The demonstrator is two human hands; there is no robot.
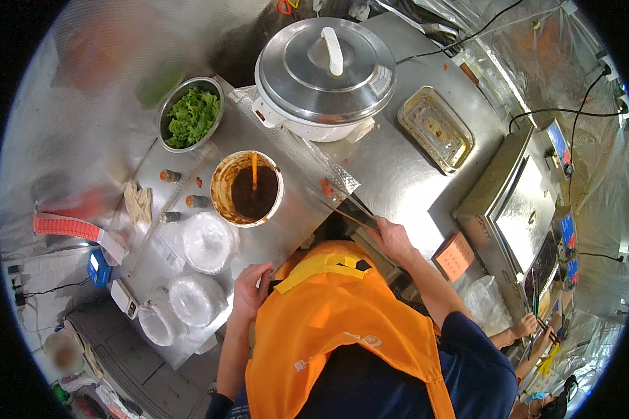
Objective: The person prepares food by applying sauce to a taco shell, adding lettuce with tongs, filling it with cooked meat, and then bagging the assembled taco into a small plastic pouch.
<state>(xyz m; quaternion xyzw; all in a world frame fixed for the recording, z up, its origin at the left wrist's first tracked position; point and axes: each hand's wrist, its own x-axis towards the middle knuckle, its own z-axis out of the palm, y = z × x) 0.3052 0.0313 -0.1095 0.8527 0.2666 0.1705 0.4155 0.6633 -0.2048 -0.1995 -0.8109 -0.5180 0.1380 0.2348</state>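
Observation:
My right hand [393,241] is closed around long, thin tongs [353,208], whose two arms reach up and left over the table edge. By their tips lies a small piece of red food [326,186]; I cannot make out whether they grip it. My left hand [250,292] is beside the orange apron [342,314], fingers loosely bent and apart, with nothing visible in it. Left of the tongs stands a white bucket [277,209] of dark brown sauce [248,199], an orange-handled utensil [254,171] upright in it. Plastic-wrapped round stacks [208,242] sit near my left hand.
Beyond the bucket are a large lidded cooker [321,77] and a steel bowl [213,129] of lettuce [192,117]. A metal tray [437,129] lies at right, near a boxy steel appliance [503,202]. Another person's hands [525,327] hold sticks at far right.

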